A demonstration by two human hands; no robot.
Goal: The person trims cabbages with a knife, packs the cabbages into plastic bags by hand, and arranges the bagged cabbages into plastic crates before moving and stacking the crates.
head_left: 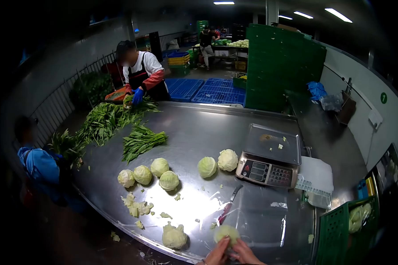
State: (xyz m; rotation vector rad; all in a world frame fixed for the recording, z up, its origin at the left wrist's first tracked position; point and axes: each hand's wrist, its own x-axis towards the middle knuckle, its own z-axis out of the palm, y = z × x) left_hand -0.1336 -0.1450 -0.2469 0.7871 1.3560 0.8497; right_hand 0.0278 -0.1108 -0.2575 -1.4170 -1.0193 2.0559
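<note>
At the near edge of the steel table, my left hand [218, 252] and my right hand [245, 253] are closed round a pale cabbage [226, 232], slightly blurred. Just beyond it lies a knife [229, 206] with a red handle and a curved blade. A rough-leaved cabbage [174, 236] sits to the left. Farther up are two trimmed cabbages, one green [207, 167] and one whiter [227, 160], beside a digital scale [268, 169]. Several more cabbages [159, 167] stand in a group on the left, near loose torn leaves [138, 207].
Leafy greens [102, 123] and a smaller bunch [142, 142] cover the table's far left. A co-worker [142, 73] in blue gloves handles greens; another person in blue [40, 165] stands at the left edge. Clear plastic film [265, 216] lies right, near a green crate [340, 229].
</note>
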